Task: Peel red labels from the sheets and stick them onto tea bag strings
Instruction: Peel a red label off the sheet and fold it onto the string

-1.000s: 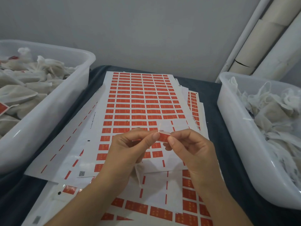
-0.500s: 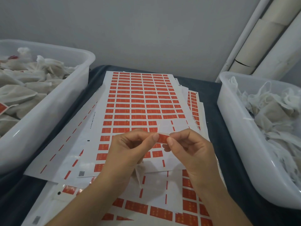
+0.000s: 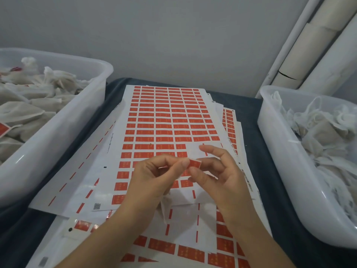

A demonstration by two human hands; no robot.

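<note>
The red label (image 3: 194,163) sits above the middle of the top label sheet (image 3: 166,117), pinched at its left end between your left hand's (image 3: 154,176) thumb and forefinger; a limp white tea bag (image 3: 164,207) hangs below that same hand. Your right hand (image 3: 218,176) is loosely spread, forefinger lifted off, a middle fingertip just touching the label's right end, gripping nothing. Sheets cover the desk's centre; white tub (image 3: 63,120) at its left edge, another tub (image 3: 286,157) at its right, both holding tea bags.
</note>
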